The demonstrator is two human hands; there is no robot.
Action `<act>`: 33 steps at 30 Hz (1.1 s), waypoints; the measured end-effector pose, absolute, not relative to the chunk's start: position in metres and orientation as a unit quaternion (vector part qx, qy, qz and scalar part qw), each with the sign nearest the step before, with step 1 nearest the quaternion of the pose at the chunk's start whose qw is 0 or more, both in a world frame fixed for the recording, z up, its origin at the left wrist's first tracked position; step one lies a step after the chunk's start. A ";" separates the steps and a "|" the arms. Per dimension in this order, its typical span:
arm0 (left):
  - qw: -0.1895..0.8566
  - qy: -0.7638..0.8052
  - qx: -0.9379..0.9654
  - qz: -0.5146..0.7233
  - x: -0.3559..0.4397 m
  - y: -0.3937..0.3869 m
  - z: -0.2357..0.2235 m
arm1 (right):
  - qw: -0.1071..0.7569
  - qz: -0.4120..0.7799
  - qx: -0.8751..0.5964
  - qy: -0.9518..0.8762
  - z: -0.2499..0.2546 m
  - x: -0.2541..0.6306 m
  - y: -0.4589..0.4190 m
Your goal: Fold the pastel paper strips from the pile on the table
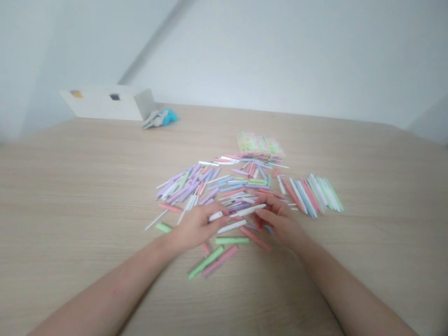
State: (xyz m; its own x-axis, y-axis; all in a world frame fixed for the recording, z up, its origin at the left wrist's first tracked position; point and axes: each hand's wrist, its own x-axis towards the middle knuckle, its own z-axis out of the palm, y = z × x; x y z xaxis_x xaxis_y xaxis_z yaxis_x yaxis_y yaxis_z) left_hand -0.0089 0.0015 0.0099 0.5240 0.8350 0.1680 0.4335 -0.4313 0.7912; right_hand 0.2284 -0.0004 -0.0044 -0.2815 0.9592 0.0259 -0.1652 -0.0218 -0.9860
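Observation:
My left hand (196,226) is closed, thumb against fingers, on a short white pen cap (215,216). Pinched in the fingers of my right hand (278,217) is a white pen barrel (250,210) that tapers at its right end. Its left end reaches close to my left fingertips; blur hides whether the two parts touch. Just below lies another white pen piece (232,227). Around both hands spreads a loose pile of pastel pen parts (189,184). Nearest me are a green pen piece (206,262) and a pink one (220,261).
A row of pens (313,195) in several colours lies side by side on the right. Behind the pile sit yellow-green and pink packs (259,144). Farther back on the left are a white box (105,105) and a crumpled grey and blue item (161,118), near the wall.

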 end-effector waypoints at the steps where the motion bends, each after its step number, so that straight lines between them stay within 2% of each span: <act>1: 0.358 0.402 0.794 0.283 -0.009 0.001 0.010 | 0.461 0.606 -0.377 -0.527 -0.005 0.228 -0.001; 11: 0.373 0.416 0.788 0.258 -0.009 -0.002 0.012 | 0.468 0.600 -0.373 -0.531 -0.001 0.227 -0.002; 20: 0.482 0.409 0.747 0.204 -0.009 -0.007 0.012 | 0.489 0.614 -0.386 -0.484 0.001 0.223 -0.004; 28: 0.489 0.397 0.746 0.218 -0.008 -0.005 0.015 | 0.504 0.633 -0.407 -0.424 0.006 0.218 -0.004; 33: 0.487 0.401 0.748 0.206 -0.009 -0.005 0.010 | 0.514 0.678 -0.364 -0.379 0.005 0.211 -0.006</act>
